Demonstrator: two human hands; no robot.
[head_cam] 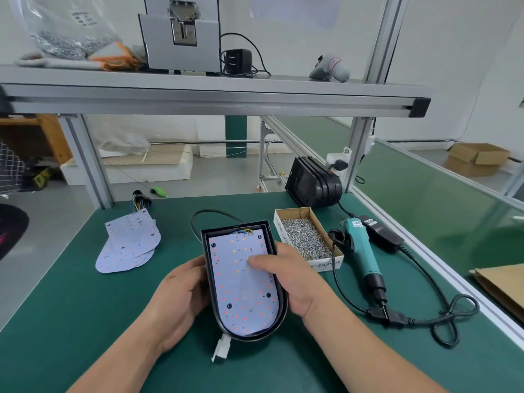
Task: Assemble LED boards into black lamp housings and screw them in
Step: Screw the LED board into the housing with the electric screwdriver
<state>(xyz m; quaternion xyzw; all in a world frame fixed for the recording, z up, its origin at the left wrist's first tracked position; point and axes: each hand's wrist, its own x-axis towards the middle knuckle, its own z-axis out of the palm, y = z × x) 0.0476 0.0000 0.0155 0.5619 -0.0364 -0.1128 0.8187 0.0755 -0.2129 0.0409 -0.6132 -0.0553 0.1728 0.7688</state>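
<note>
A white connector (221, 347) hangs from the near, rounded end of the black lamp housing (205, 245) and lies on the green worktop (85, 321); the housing sits open side up, probably so the board can drop in flat. The left hand (181, 296) grips the housing's left wall, thumb at the rim and fingers curled under out of view, seemingly to steady it. The right hand (295, 282) cups the right wall, and its thumb reaches in to press on the LED board (241, 293) near the middle, likely seating it so the holes line up. The board lies inside the housing, between the two hands, its wires tucked at the far, square end; no screws seem to be in yet. Just beyond the right hand stands a box of screws (307, 239), with the electric screwdriver (364, 259) lying beside it, both within easy reach for the fastening step. Far left lies a pile of spare boards (127, 245); at the back right stand stacked housings (312, 185).
</note>
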